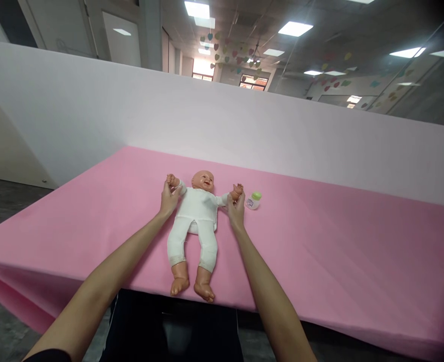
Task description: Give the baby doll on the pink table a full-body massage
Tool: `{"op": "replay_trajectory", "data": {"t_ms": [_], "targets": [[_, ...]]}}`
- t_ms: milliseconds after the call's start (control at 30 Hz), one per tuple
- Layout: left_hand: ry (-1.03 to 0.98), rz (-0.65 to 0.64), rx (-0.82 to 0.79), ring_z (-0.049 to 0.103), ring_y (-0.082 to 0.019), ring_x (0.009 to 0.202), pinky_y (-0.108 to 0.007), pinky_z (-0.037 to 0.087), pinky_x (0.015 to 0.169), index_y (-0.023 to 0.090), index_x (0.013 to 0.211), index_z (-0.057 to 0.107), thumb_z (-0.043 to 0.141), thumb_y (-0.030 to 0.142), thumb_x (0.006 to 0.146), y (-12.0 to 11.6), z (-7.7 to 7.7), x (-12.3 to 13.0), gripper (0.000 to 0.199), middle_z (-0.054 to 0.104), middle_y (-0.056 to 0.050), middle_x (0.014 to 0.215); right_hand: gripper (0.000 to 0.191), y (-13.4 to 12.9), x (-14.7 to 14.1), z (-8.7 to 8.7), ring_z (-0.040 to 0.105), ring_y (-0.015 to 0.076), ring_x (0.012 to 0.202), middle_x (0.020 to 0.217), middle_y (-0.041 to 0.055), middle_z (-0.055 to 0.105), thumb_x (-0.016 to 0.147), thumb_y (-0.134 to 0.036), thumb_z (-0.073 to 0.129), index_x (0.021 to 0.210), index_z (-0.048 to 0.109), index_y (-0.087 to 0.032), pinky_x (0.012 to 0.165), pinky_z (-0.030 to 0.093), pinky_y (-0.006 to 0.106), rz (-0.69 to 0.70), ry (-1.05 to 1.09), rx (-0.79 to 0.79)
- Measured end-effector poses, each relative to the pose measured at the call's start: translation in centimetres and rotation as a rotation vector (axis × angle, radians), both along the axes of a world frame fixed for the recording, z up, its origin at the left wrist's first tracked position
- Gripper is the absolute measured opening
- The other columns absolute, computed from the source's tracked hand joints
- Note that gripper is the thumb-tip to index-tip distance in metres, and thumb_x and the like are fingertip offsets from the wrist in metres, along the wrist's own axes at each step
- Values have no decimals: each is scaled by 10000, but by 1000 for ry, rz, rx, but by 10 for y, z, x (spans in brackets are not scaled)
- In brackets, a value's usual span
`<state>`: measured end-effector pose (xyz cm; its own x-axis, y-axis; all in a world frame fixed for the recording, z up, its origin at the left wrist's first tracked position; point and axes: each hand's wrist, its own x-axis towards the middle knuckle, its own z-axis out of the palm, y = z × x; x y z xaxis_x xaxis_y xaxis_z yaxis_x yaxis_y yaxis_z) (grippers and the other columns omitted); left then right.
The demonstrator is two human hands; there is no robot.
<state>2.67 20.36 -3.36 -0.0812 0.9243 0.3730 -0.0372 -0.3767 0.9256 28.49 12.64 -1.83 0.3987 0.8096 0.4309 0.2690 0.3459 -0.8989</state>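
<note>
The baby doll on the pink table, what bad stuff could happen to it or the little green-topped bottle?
The doll might slide off if tugged, because its feet lie right by the near edge of the table. The left hand and right hand each hold one of its arms, so a hard pull could strain them. The right hand is also close to the little bottle and might bump it.

The jar point(254, 201) obstructs just beside the doll point(197, 205); rightward beyond, tablecloth point(357, 256) lies free.
</note>
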Motion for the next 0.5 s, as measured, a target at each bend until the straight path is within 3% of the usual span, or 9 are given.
{"op": "replay_trajectory", "data": {"t_ms": [100, 200, 267, 400, 500], "targets": [[128, -73, 152, 662, -239, 1102, -357, 548, 941, 225, 1232, 588, 652, 352, 936, -9, 3, 1, 328, 686, -87, 1174, 607, -2, -10, 5, 536, 213, 1351, 1546, 101, 496, 991, -493, 553, 1534, 422, -256, 1053, 513, 337, 122, -194, 25], [390, -158, 276, 633, -279, 1202, -425, 498, 1060, 235, 1244, 671, 651, 342, 941, -15, 2, -4, 322, 691, -88, 1287, 417, -4, -16, 3, 561, 226, 1284, 1405, 85, 596, 1019, -390, 528, 1412, 561, -253, 1076, 495, 376, 221, -446, 37], [530, -134, 335, 603, -306, 1272, -456, 460, 1113, 247, 1248, 705, 664, 380, 948, -16, 0, -8, 331, 676, -89, 1352, 313, -6, -19, -1, 571, 238, 1223, 1318, 92, 615, 1020, -317, 525, 1304, 637, -245, 1029, 513, 379, 192, -657, 32], [699, -146, 386, 567, -310, 1340, -461, 460, 1127, 264, 1211, 735, 658, 368, 953, -15, -1, -11, 289, 674, -91, 1369, 178, -10, -23, -9, 572, 247, 1124, 1181, 109, 619, 1035, -278, 551, 1143, 685, -234, 773, 526, 293, 118, -1045, 22], [830, -215, 421, 564, -302, 1338, -467, 462, 1128, 269, 1173, 740, 634, 337, 961, -14, 3, -10, 247, 697, -101, 1328, 155, -11, -24, -9, 570, 238, 1078, 1106, 110, 625, 1051, -268, 545, 1115, 681, -231, 749, 502, 275, 122, -1209, 77]]}}
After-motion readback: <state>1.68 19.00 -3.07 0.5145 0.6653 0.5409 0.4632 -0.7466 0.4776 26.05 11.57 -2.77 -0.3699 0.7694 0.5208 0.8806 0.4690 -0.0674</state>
